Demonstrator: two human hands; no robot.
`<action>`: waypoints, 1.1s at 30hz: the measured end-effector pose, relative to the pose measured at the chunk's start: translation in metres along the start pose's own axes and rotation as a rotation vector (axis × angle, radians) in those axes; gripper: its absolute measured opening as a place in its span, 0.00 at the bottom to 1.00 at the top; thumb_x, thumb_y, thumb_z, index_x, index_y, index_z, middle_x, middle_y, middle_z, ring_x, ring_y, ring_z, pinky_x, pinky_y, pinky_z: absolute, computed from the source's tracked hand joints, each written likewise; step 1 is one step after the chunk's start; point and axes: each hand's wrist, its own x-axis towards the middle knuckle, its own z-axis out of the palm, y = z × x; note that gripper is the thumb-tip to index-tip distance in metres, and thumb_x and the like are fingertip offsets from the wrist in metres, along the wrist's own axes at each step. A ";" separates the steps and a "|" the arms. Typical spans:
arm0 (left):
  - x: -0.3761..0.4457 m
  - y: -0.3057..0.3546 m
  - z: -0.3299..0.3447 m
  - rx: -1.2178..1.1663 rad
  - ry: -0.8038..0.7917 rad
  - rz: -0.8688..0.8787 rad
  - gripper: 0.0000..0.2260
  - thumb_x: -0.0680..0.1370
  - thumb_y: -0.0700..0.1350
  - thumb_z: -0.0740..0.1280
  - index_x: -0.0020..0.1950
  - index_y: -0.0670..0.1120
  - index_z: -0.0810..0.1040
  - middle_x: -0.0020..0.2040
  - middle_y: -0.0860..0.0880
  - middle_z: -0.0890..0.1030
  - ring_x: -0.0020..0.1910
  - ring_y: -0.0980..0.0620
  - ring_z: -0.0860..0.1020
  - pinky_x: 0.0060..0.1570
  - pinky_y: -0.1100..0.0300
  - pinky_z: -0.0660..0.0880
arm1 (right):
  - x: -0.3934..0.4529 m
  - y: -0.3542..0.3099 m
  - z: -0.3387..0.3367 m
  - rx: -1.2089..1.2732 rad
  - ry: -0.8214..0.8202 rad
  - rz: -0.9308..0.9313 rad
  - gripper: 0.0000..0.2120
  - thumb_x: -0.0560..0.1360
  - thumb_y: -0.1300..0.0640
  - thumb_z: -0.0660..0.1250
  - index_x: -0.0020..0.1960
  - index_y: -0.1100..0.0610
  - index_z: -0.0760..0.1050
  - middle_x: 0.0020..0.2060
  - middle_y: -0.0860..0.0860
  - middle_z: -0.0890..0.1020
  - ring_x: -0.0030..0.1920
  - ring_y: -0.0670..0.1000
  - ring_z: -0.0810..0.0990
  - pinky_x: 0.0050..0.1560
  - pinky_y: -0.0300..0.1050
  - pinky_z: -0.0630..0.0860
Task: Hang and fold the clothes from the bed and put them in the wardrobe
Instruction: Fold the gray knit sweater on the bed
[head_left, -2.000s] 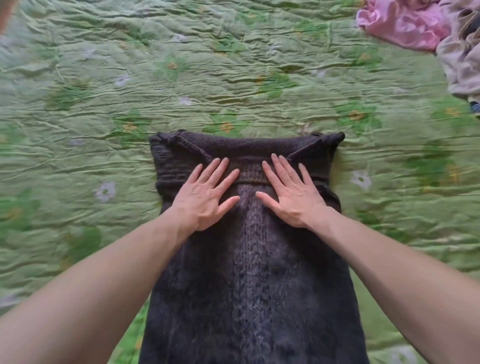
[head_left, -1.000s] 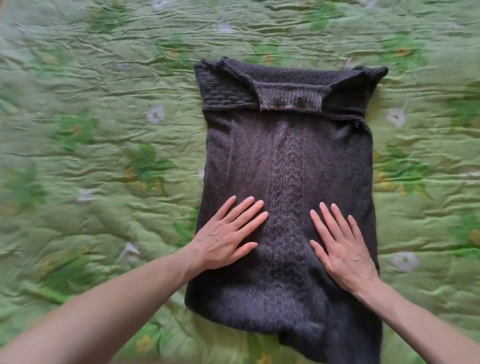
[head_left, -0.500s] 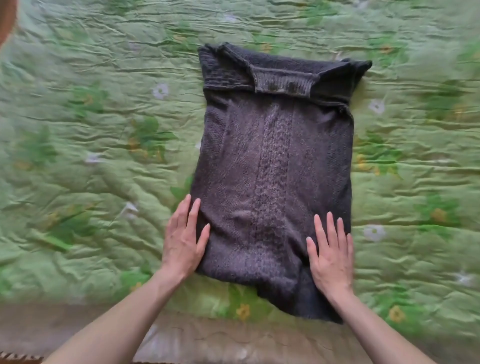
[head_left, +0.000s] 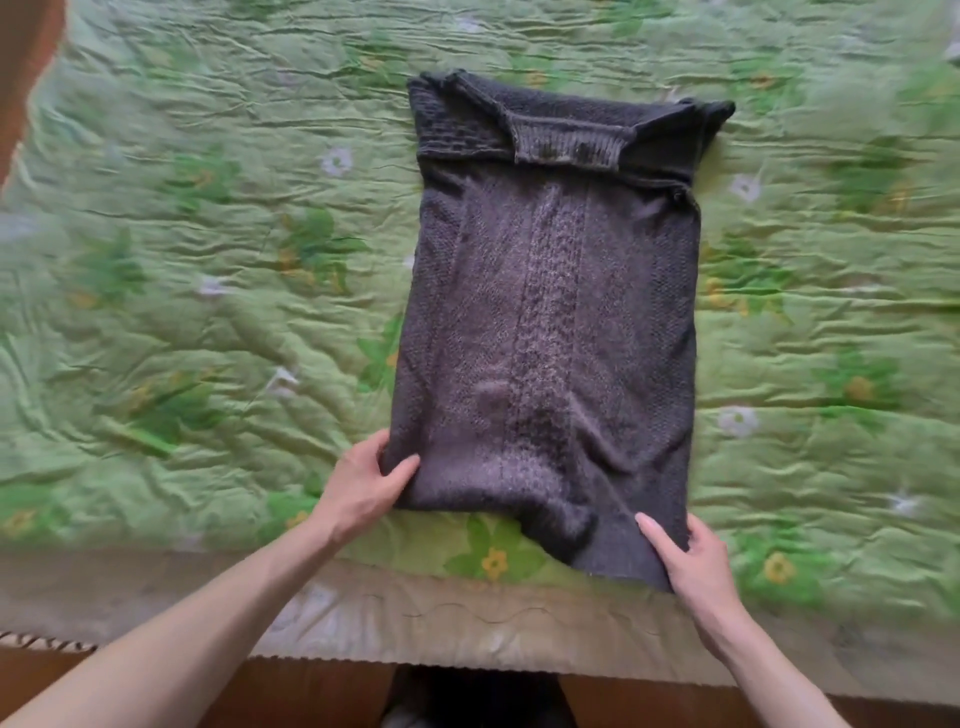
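A dark grey knitted sweater (head_left: 550, 312) lies on the bed as a long rectangle, sleeves folded in, its ribbed collar at the far end. My left hand (head_left: 363, 486) grips the near left corner of the sweater, thumb on top and fingers under the edge. My right hand (head_left: 685, 561) pinches the near right corner at the hem, thumb on the knit. The near hem is lifted slightly and rumpled between my hands.
The bed is covered by a wrinkled green floral quilt (head_left: 182, 312). Its beige border (head_left: 467, 623) runs along the near edge, with the wooden bed frame (head_left: 285, 691) below. A brown wooden part (head_left: 21, 78) shows at the top left corner.
My hands slid down the sweater from the collar to the near hem, smoothing it. From lying flat they have now closed on the two near corners.
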 end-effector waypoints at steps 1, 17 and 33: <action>-0.002 -0.002 -0.006 0.022 0.091 0.053 0.05 0.78 0.47 0.75 0.51 0.49 0.82 0.41 0.56 0.86 0.40 0.63 0.82 0.47 0.55 0.80 | -0.004 0.000 -0.008 0.039 0.027 -0.022 0.05 0.78 0.58 0.74 0.53 0.55 0.84 0.48 0.46 0.89 0.48 0.44 0.87 0.47 0.34 0.81; -0.034 -0.045 -0.019 0.812 0.159 0.492 0.16 0.82 0.48 0.61 0.66 0.41 0.68 0.58 0.40 0.72 0.48 0.39 0.78 0.44 0.46 0.78 | -0.034 0.007 -0.015 -0.692 0.224 -0.162 0.24 0.77 0.54 0.73 0.69 0.56 0.70 0.51 0.56 0.80 0.50 0.61 0.81 0.45 0.56 0.77; -0.006 -0.051 -0.035 1.002 -0.103 0.911 0.15 0.74 0.42 0.61 0.58 0.45 0.80 0.55 0.46 0.81 0.53 0.43 0.82 0.58 0.51 0.76 | -0.030 0.017 -0.029 -1.197 -0.155 -0.818 0.48 0.57 0.61 0.84 0.76 0.60 0.73 0.76 0.57 0.73 0.73 0.56 0.75 0.76 0.54 0.60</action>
